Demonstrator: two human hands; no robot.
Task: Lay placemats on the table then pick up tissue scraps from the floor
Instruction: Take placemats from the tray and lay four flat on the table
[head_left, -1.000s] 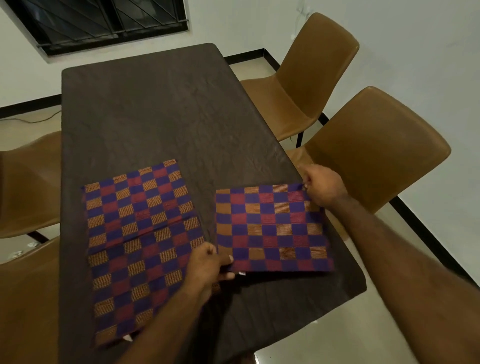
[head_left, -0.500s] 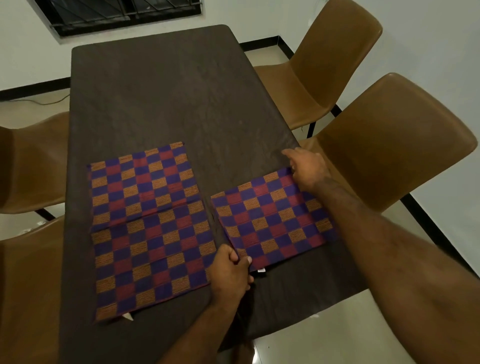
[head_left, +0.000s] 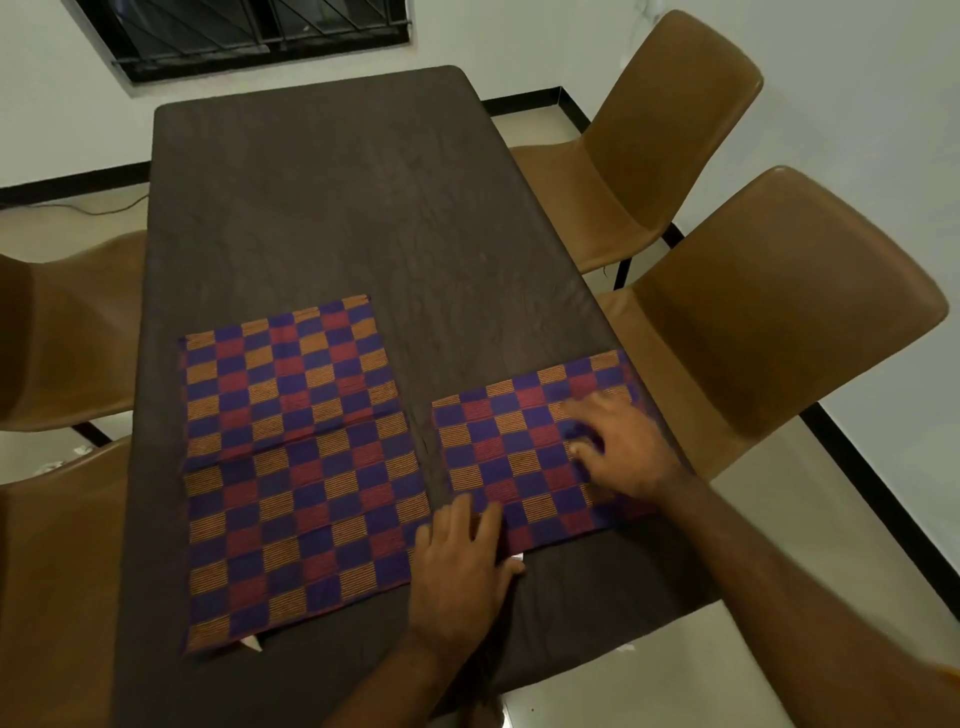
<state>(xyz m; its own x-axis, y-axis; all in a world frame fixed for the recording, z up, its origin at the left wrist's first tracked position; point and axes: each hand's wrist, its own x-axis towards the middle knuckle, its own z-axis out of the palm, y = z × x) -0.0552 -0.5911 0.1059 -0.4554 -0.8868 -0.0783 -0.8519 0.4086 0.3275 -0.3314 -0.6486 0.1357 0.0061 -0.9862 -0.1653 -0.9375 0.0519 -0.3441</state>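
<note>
2 placemats are down on the table and we're right on top of the 2nd one. Left placemat lies opened out w/ a crease across its middle, long axis running away from us down the table. Right placemat looks folded in half, long axis across the table, tilted a bit, its far right corner reaching the table edge next to the near chair.

Our left hand rests flat, fingers together, palm down on that mat's near left corner, just at the gap between the 2 mats. Our right hand sits on the mat's right half, fingers loosely spread and pressing, not pinching anything that we can see, tho it's a bit blurred.

What matters now: the mat is directly under both hands, right hand nearer the outer edge, left hand anchoring the inner corner. If it's to open like its neighbour, we'd guess the flap goes away from us, w/ the left hand holding.

Mat step looks nearly done. White bits on the floor: 1 scrap near right of the table, more at far left by the chair legs. Those wait for later.
</note>
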